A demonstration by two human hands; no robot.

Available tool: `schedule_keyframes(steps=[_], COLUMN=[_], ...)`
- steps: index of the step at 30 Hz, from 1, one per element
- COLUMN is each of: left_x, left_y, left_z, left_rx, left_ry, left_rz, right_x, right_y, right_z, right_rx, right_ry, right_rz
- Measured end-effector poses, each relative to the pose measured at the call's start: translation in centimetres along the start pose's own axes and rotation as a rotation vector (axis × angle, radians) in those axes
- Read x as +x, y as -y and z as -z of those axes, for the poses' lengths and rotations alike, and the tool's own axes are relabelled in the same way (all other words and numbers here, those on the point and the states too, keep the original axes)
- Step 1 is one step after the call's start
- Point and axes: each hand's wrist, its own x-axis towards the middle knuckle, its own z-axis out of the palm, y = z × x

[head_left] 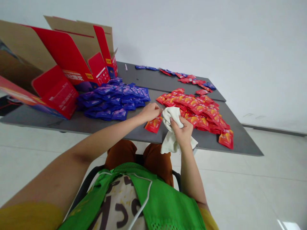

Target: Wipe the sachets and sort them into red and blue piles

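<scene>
My left hand (150, 111) is closed, its fingers pinching the upper edge of a red pouch (153, 125) printed with orange fruit, near the front edge of the table. In my right hand (184, 131) is a bunched white cloth (170, 142), gripped between thumb and fingers, part of it hanging over the table's edge. The cloth's top lies just right of the pouch. Behind and right of the cloth spreads a heap of similar red pouches (199, 110). A pile of purple-blue pouches (115, 100) lies left of my left hand.
Open red cardboard boxes (56, 89) with raised brown flaps stand at the left of the grey table (141, 136). A row of loose red and blue pouches (184, 76) lies along the back. One red pouch (226, 139) lies near the right front edge. A white wall rises behind.
</scene>
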Motion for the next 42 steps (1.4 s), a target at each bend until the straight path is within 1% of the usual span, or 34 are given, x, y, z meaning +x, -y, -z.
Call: schedule_keyframes(steps=[2, 3, 5, 7, 9, 11, 14, 16, 19, 21, 23, 26, 29, 31, 33, 35, 37, 39, 40, 42], left_x=[-4.2, -6.4, -10.3, -12.9, -14.1, -14.5, -14.6, -14.9, -15.1, -15.0, -14.6, -13.6, -12.9, -12.8, -12.8, -12.8, -12.8, -12.7, -12.6, -12.5], left_y=[-0.2, -0.2, 0.2, 0.9, 1.6, 2.1, 2.8, 3.5, 4.8, 5.4, 5.4, 4.6, 3.7, 3.4, 3.5, 3.7, 3.8, 3.8, 3.8, 3.8], left_z=[0.8, 0.9, 0.2, -1.0, -2.2, -3.0, -3.7, -4.1, -4.8, -5.3, -5.6, -5.6, -5.2, -5.0, -4.9, -5.1, -5.2, -5.4, -5.5, -5.5], left_rx=[0.219, 0.301, 0.407, 0.473, 0.513, 0.534, 0.532, 0.505, 0.453, 0.440, 0.457, 0.526, 0.578, 0.591, 0.596, 0.598, 0.602, 0.601, 0.598, 0.589], left_ry=[-0.094, -0.132, -0.121, -0.107, -0.105, -0.136, -0.229, -0.295, -0.395, -0.467, -0.529, -0.586, -0.588, -0.580, -0.591, -0.611, -0.628, -0.639, -0.641, -0.644], left_rz=[-0.100, -0.128, -0.184, -0.214, -0.234, -0.237, -0.239, -0.284, -0.373, -0.400, -0.392, -0.350, -0.345, -0.362, -0.369, -0.361, -0.361, -0.382, -0.393, -0.402], right_x=[0.5, 0.7, 1.1, 1.6, 2.0, 2.3, 2.3, 1.9, 1.2, 0.9, 1.1, 2.7, 5.2, 6.6, 7.1, 6.5, 5.1, 3.4, 2.7, 1.7], right_y=[0.0, 0.0, 0.0, 0.0, 0.2, 0.5, 1.0, 1.1, 1.0, 0.7, 0.3, -0.2, -0.3, -0.2, 0.2, 0.7, 1.2, 1.4, 1.4, 1.1], right_z=[-0.4, -0.6, -1.0, -1.5, -2.0, -2.6, -3.5, -4.1, -4.8, -5.2, -5.8, -7.1, -8.6, -9.0, -8.5, -7.3, -5.9, -4.8, -4.4, -4.3], right_rx=[0.012, 0.016, 0.014, 0.006, -0.031, -0.127, -0.341, -0.479, -0.686, -0.788, -0.854, -0.946, -1.013, -1.025, -1.010, -0.954, -0.866, -0.802, -0.799, -0.837], right_ry=[0.000, -0.001, 0.014, 0.051, 0.123, 0.206, 0.293, 0.354, 0.498, 0.561, 0.570, 0.519, 0.489, 0.487, 0.486, 0.498, 0.546, 0.628, 0.664, 0.706], right_rz=[-0.006, -0.009, -0.015, -0.007, 0.011, 0.032, 0.081, 0.107, 0.126, 0.137, 0.134, 0.075, -0.002, -0.011, 0.030, 0.107, 0.195, 0.267, 0.276, 0.242])
